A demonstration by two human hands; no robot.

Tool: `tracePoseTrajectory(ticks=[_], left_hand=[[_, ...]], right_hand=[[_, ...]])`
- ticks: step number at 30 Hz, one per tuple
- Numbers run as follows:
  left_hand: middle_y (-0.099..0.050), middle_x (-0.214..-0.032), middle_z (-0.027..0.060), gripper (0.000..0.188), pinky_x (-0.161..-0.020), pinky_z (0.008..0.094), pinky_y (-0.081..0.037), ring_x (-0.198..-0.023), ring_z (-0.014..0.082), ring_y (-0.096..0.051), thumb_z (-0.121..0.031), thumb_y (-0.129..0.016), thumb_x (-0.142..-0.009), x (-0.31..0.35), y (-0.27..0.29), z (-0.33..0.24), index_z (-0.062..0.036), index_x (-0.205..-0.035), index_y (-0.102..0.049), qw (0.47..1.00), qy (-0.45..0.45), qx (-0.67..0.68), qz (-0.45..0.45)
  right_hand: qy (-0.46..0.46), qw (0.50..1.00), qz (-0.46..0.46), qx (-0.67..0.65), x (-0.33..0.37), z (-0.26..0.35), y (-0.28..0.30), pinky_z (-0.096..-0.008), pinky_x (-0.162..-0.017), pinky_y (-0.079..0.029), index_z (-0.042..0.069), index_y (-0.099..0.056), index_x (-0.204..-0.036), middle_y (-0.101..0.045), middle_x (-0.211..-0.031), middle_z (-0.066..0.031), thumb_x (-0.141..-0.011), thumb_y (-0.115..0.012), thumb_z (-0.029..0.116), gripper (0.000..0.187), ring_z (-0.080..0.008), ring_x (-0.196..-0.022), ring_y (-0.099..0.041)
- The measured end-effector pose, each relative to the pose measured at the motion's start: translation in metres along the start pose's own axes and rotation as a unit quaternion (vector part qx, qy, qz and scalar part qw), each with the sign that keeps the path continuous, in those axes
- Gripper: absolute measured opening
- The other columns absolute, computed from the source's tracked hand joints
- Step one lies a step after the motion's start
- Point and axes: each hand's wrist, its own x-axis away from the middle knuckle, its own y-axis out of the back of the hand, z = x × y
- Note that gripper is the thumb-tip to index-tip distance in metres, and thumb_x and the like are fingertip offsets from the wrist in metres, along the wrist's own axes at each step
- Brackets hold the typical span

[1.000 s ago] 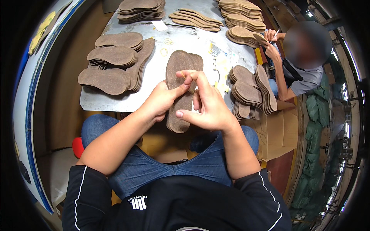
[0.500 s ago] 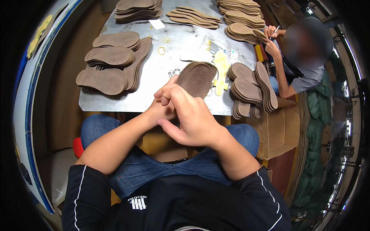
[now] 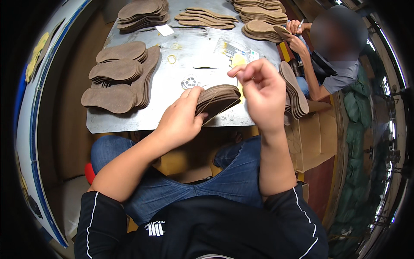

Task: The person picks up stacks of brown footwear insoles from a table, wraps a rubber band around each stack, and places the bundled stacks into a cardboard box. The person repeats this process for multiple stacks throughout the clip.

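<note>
My left hand (image 3: 183, 114) grips a small stack of brown insoles (image 3: 220, 96) over the table's near edge. The stack is tilted so that its layered edges show, and a thin band (image 3: 222, 113) runs across it. Just right of the stack, my right hand (image 3: 264, 95) is raised with its fingers curled in. Whether anything is pinched in those fingertips I cannot make out. Partly behind the right hand lies a yellow insole-shaped piece (image 3: 237, 60). Loose yellow rubber bands (image 3: 172, 59) lie farther back on the metal table (image 3: 116, 123).
Piles of insoles stand at the left (image 3: 114, 71), far left (image 3: 142, 15), far middle (image 3: 205, 18), far right (image 3: 261, 30) and right (image 3: 293, 90). A white card (image 3: 164, 30) lies among them. Beyond the right edge, a co-worker (image 3: 321, 73) holds an insole and a pen. A cardboard box (image 3: 317, 142) sits below.
My right hand has lifted off the left wrist, moving up and right. The stack has tilted to show its edges and the band. The view has shifted slightly.
</note>
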Motion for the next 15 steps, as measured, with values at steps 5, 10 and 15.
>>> tracePoseTrajectory(ticks=[5, 10, 15], left_hand=[[-0.066, -0.125, 0.0188, 0.062, -0.094, 0.0550, -0.055, -0.116, 0.0395, -0.069, 0.002, -0.069, -0.084, 0.001, 0.019, -0.015, -0.0033, -0.144, -0.058, 0.977, -0.089, -0.196, -0.012], [-0.066, -0.122, 0.0131, 0.063, -0.092, 0.0525, -0.053, -0.112, 0.0362, -0.068, 0.004, -0.067, -0.078, 0.001, 0.029, -0.016, -0.0060, -0.140, -0.064, 0.963, -0.145, -0.218, -0.063], [-0.069, -0.118, 0.0131, 0.057, -0.094, 0.0487, -0.054, -0.112, 0.0393, -0.069, 0.008, -0.067, -0.076, -0.005, 0.049, -0.012, -0.0055, -0.132, -0.067, 0.956, -0.172, -0.204, -0.122]], right_hand=[[-0.210, 0.978, -0.014, 0.004, -0.013, -0.028, 0.035, -0.0237, -0.078, -0.056, 0.001, -0.063, -0.106, -0.081, -0.106, -0.0160, -0.104, -0.066, -0.008, 0.010, -0.0103, -0.083, -0.071], [-0.300, 0.953, 0.013, -0.041, -0.012, -0.056, 0.040, -0.0185, -0.050, -0.038, 0.004, -0.065, -0.109, -0.084, -0.106, -0.0145, -0.105, -0.071, -0.003, 0.011, 0.0002, -0.058, -0.050], [-0.343, 0.935, 0.050, -0.077, -0.009, -0.068, 0.037, -0.0202, -0.049, -0.037, 0.005, -0.066, -0.114, -0.079, -0.097, -0.0066, -0.104, -0.069, -0.002, 0.012, -0.0011, -0.056, -0.048]])
